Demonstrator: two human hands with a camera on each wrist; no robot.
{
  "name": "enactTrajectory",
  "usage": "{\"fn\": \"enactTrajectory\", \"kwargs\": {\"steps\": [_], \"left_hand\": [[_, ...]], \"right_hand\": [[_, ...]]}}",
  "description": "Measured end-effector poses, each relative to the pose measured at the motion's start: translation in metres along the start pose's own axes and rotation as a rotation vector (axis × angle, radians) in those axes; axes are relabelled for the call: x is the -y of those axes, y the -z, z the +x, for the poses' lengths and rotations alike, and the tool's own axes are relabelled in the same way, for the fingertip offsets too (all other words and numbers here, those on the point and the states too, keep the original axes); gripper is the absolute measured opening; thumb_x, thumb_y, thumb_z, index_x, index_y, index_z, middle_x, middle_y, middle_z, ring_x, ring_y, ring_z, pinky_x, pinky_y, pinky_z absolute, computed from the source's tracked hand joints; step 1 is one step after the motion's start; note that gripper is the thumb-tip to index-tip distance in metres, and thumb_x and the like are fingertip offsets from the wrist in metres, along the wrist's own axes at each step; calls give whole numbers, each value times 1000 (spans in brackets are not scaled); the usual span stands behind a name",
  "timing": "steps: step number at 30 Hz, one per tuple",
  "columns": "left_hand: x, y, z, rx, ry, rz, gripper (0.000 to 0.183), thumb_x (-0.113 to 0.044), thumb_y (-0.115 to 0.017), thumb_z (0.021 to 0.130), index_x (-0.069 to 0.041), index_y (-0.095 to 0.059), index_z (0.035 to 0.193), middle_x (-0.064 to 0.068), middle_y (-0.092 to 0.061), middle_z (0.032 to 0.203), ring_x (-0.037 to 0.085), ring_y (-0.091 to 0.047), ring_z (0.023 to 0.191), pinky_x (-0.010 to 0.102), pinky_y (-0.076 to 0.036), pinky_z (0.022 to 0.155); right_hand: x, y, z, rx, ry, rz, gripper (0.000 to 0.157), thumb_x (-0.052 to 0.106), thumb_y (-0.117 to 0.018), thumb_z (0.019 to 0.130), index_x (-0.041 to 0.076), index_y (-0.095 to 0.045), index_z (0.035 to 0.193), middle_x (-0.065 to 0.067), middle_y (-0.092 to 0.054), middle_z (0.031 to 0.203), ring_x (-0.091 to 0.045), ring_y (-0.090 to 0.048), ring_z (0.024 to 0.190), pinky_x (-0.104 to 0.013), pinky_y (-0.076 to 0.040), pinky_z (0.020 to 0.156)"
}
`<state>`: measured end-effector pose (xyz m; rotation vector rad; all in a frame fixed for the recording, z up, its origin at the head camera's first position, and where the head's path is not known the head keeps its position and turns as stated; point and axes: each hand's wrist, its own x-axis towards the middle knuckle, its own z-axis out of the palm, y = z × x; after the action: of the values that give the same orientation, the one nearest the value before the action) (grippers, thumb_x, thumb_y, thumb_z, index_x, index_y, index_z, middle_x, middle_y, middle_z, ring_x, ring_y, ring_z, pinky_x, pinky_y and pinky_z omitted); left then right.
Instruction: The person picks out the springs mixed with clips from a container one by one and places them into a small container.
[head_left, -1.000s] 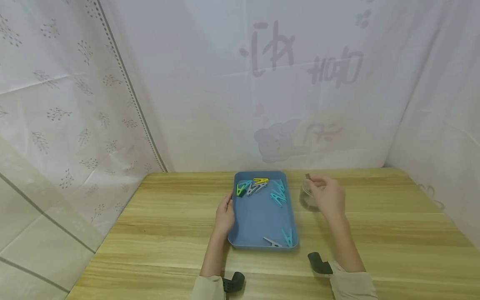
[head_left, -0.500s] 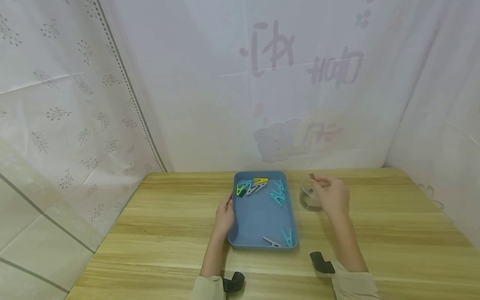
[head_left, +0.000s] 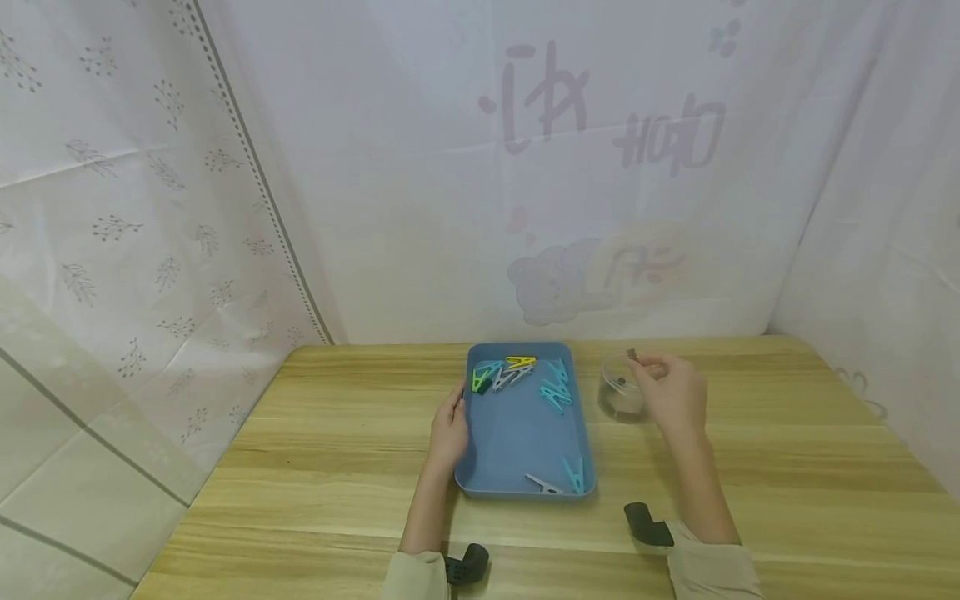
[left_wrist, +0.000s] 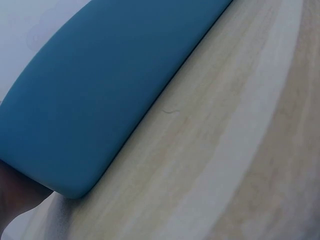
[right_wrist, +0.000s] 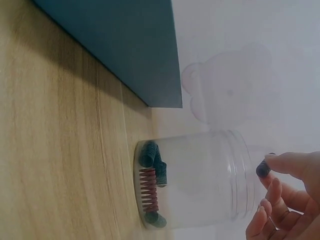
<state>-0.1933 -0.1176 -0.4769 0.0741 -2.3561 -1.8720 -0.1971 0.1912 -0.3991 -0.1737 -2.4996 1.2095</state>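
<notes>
My right hand (head_left: 675, 396) pinches a small dark coil spring (right_wrist: 264, 167) between thumb and fingers, just beyond the mouth of a clear plastic jar (right_wrist: 200, 185). Inside the jar, at its bottom, lie a red spring (right_wrist: 149, 191) and several dark green ones (right_wrist: 148, 154). To the left, my left hand (head_left: 450, 433) holds the left side of a blue tray (head_left: 517, 442); in the left wrist view only a bit of that hand shows, at the tray's edge. Turquoise clothespins (head_left: 556, 393) lie in the tray, along with a yellow clothespin (head_left: 521, 362) and grey ones (head_left: 513, 377).
The tray and jar stand side by side on a wooden table (head_left: 337, 467). A light green clothespin (head_left: 480, 381) lies in the tray's far left corner. A printed white curtain (head_left: 420, 208) hangs behind the table.
My right hand has drifted a little to the right with the spring, uncovering more of the jar's mouth. The left hand and the tray have stayed in place.
</notes>
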Motion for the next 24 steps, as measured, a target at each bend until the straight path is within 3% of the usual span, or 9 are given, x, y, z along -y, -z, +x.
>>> {"fn": "enactTrajectory", "kwargs": {"steps": [10,18,24], "left_hand": [[0,0,1,7,0,0,46,-5,-34,114,5,-41,158,26,-40,164,45,-32,155,59,-27,128],[-1,1,1,9,8,1,46,-5,-34,114,5,-40,159,26,-39,165,45,-30,156,59,-27,128],[0,1,1,11,9,2,46,-5,-34,114,5,-40,159,26,-39,165,45,-30,156,59,-26,128]], "right_hand": [[-4,2,-1,18,-29,-21,37,24,-68,104,-9,-72,119,-32,-74,107,-43,-72,89,-23,-51,56],[-9,2,0,23,-31,-21,35,22,-69,103,-8,-73,119,-33,-74,108,-38,-73,82,-23,-49,47],[-14,3,1,27,-26,-34,34,22,-68,103,-7,-73,118,-32,-74,110,-43,-73,90,-24,-51,53]]}}
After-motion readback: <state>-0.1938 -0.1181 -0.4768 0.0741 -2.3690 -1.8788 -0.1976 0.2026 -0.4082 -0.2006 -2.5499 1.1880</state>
